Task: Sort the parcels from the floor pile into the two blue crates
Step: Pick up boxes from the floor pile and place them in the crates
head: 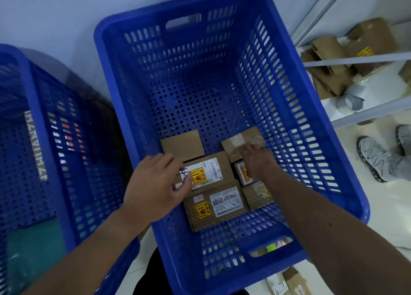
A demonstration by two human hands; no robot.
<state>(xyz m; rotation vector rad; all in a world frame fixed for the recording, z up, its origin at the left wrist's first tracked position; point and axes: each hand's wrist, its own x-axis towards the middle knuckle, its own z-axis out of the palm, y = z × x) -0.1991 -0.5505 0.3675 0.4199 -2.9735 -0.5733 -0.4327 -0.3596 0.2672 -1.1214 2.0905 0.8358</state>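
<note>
While both hands reach into the big blue crate (189, 72) at the centre of the frame, the left hand (153, 183) pinches the left edge of a labelled box (209, 172) on its floor. The right hand (258, 161) rests relaxed fingers on a taped box (240, 141) beside it. A second crate (33, 143) stands at the left.

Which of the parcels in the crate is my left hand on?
The middle parcel, just behind the one marked 12V4A-5525. The left hand holds its left edge, thumb on its yellow sticker. The marked one lies untouched.
</note>
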